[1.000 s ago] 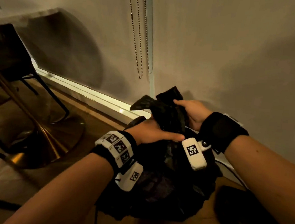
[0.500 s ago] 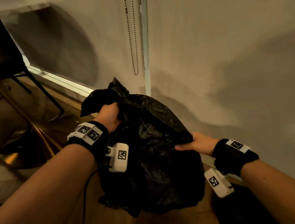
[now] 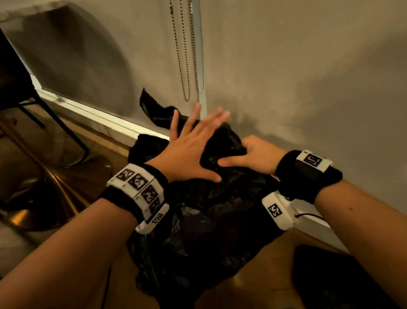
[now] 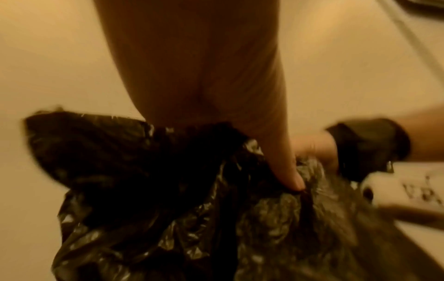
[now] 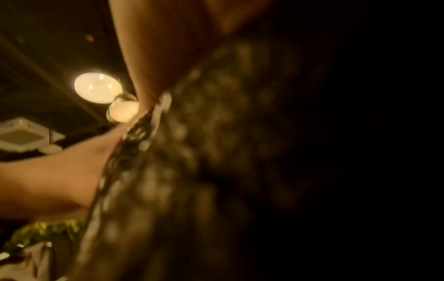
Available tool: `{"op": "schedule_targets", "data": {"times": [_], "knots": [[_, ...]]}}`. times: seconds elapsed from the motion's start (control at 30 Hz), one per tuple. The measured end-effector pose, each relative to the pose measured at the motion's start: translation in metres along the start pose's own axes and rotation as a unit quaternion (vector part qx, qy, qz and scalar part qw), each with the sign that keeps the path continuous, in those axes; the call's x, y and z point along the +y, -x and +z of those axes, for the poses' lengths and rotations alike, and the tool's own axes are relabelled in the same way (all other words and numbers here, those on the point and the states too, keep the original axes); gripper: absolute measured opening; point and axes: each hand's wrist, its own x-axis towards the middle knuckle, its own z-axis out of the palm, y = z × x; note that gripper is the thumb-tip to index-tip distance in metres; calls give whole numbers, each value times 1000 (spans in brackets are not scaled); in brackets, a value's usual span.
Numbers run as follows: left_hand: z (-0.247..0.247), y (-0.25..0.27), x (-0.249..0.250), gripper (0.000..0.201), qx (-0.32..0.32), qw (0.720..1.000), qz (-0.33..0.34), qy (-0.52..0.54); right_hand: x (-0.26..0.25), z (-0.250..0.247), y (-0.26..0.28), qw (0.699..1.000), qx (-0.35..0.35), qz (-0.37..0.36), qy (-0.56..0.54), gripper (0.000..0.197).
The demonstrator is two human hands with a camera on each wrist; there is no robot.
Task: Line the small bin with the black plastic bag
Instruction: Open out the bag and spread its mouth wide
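A crumpled black plastic bag (image 3: 199, 229) hangs in front of me near the wall, and the bin is not visible beneath it. My left hand (image 3: 191, 143) lies flat on the bag's top with fingers spread and straight; in the left wrist view its thumb (image 4: 286, 171) presses into the bag (image 4: 168, 218). My right hand (image 3: 253, 156) grips the bag's top right edge, fingers curled into the plastic and thumb pointing left. In the right wrist view the blurred bag (image 5: 192, 161) fills most of the frame.
A white wall and baseboard (image 3: 98, 116) run behind the bag, with bead chains (image 3: 181, 55) hanging above. A chair with black legs and a brass round base (image 3: 35, 204) stands at left on the wood floor. A second dark bag-like shape (image 3: 347, 295) lies at lower right.
My left hand has let go of the bag's left corner and now lies flat and spread on its top. My right hand has shifted inward along the top edge. The bag has sunk lower.
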Motion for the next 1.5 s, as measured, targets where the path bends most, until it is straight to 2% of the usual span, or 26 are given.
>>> {"op": "schedule_targets", "data": {"times": [0.03,0.1,0.17,0.27,0.33,0.4,0.43,0.47,0.5,0.6,0.67,0.7,0.77,0.8,0.87,0.93,1.0,1.07,1.1,1.13,1.23,1.27,1.3,1.37,1.4,1.5], "knots": [[-3,-7,0,93,-32,999,8,-23,-4,-2,1,1000,-4,1,-19,29],[-11,-14,-8,49,-41,999,-21,5,-5,-9,3,999,-17,15,-45,34],[-16,-13,-23,36,0,994,-68,85,-1,-16,6,999,-31,30,-21,35],[-24,-2,-52,30,88,965,-150,198,18,-27,13,995,-71,64,42,35],[-29,6,-72,35,150,916,-241,282,31,-34,16,991,-76,92,59,38],[-30,13,-89,38,182,880,-325,297,39,-37,18,994,-47,98,3,53],[-29,16,-92,39,184,867,-361,289,42,-38,16,993,-22,97,-56,66],[-27,20,-91,50,185,862,-374,286,42,-38,14,989,-2,95,-116,73],[-26,22,-87,68,179,872,-356,284,37,-37,12,983,10,90,-162,71],[-28,15,-50,106,98,957,-200,185,13,-34,9,979,-10,57,-196,39],[-32,-2,-19,112,18,986,-122,114,-2,-30,8,981,-16,29,-192,35],[-32,-10,-9,100,-15,991,-99,86,-6,-29,7,978,-17,13,-206,36],[-28,-19,-3,51,-47,993,-83,66,-10,-28,7,969,-37,-6,-246,38],[-26,-22,-6,26,-41,991,-93,89,-10,-29,8,965,-49,-5,-258,38],[-17,-22,-19,3,11,977,-131,168,-3,-33,10,970,-54,9,-236,38],[-9,-19,-28,18,84,963,-174,189,5,-33,11,983,-21,31,-181,24],[-6,-13,-19,35,182,944,-207,180,11,-32,9,980,26,55,-188,18],[-7,-4,4,35,264,930,-180,184,11,-28,6,963,70,80,-246,19],[-6,2,17,32,258,933,-156,199,10,-24,3,956,80,85,-271,19],[-4,7,29,33,215,937,-148,232,8,-21,1,951,83,88,-286,19],[5,14,53,53,10,918,-215,334,1,-10,-4,939,62,82,-327,23],[10,14,56,54,-14,915,-225,334,0,-9,-4,933,51,77,-348,29],[14,15,54,49,-7,914,-232,334,-1,-7,-4,926,35,69,-370,34],[14,18,48,28,34,892,-244,380,-1,-8,-1,917,-12,41,-396,37],[13,21,44,21,42,863,-253,435,1,-8,0,922,-35,30,-384,36],[7,30,39,19,10,737,-280,615,4,-3,3,956,-56,27,-288,28]]}}
